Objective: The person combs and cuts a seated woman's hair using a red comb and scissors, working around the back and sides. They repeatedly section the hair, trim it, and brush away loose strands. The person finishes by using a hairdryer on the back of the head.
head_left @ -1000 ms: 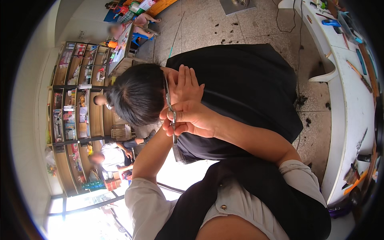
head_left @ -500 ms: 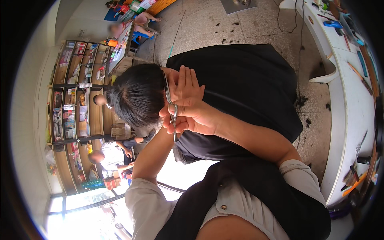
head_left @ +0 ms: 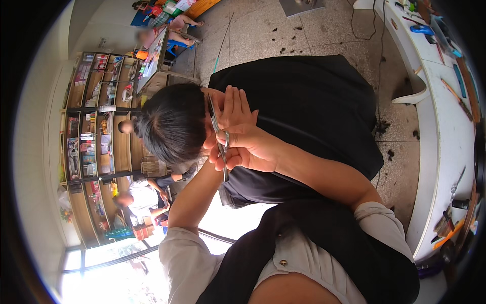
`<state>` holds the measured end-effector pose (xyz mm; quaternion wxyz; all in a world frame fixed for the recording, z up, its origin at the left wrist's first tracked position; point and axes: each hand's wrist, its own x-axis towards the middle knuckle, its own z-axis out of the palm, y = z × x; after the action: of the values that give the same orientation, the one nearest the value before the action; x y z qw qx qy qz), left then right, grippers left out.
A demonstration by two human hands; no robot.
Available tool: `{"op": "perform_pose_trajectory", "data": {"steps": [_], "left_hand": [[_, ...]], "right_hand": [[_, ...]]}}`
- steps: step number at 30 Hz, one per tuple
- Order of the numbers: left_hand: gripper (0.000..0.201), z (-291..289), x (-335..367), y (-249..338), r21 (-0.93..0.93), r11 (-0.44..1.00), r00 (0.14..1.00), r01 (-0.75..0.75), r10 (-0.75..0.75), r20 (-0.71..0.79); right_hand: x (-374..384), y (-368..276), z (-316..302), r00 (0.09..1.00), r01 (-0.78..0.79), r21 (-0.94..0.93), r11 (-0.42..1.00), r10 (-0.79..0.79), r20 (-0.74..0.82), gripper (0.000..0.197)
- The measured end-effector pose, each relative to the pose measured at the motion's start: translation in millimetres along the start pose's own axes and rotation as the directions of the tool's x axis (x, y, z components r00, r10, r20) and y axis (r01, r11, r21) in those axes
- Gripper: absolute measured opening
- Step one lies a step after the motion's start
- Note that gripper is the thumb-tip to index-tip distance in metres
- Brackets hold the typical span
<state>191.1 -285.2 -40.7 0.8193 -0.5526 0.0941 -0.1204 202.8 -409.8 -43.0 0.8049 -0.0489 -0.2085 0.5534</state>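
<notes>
- Head view: the right hand (head_left: 249,148) pinches a pair of metal scissors (head_left: 214,122), its thumb at one finger ring and its other fingers curled around the handles.
- The left hand (head_left: 237,114) is held nearly flat, fingers stretched out with slight gaps between them, beside the face of a seated person. How much of it touches the skin is hidden.
- The right hand is over the left wrist; whether the two touch cannot be told.
- The scissors lie between the left hand and the dark-haired head (head_left: 169,121), blades pointing away from the wearer along the edge of the hair. Whether the blades meet any strands cannot be made out.
- A black cape (head_left: 304,109) covers the seated person and spreads out to the right of the head.
- Dark hair clippings (head_left: 383,126) lie scattered on the speckled floor (head_left: 324,30) beyond the cape.
- On the right, a white table (head_left: 430,126) carries a blue-topped tool (head_left: 421,30), combs and other small tools.
- On the left, wooden shelves (head_left: 121,147) hold many small goods; a person in a white top (head_left: 144,197) sits before them.
</notes>
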Motion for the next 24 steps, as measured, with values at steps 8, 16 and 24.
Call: {"op": "perform_pose_trajectory", "data": {"steps": [8, 16, 24], "left_hand": [[0.072, -3.5, -3.4, 2.7, 0.660, -0.751, 0.949, -0.010, 0.202, 0.244], [0.083, -3.0, -6.2, -2.9, 0.662, -0.749, 0.958, 0.009, 0.196, 0.210], [0.077, -5.9, -8.7, -3.3, 0.590, -0.807, 0.948, -0.019, 0.172, 0.267]], "right_hand": [[-0.3, -6.8, -5.6, 0.999, -0.024, -0.006, 1.000, 0.024, 0.044, 0.044], [11.6, -10.7, -10.7, 0.999, -0.013, 0.002, 1.000, 0.013, 0.048, 0.047], [15.7, -14.1, -13.3, 0.998, -0.053, -0.038, 0.998, 0.054, 0.041, 0.039]]}}
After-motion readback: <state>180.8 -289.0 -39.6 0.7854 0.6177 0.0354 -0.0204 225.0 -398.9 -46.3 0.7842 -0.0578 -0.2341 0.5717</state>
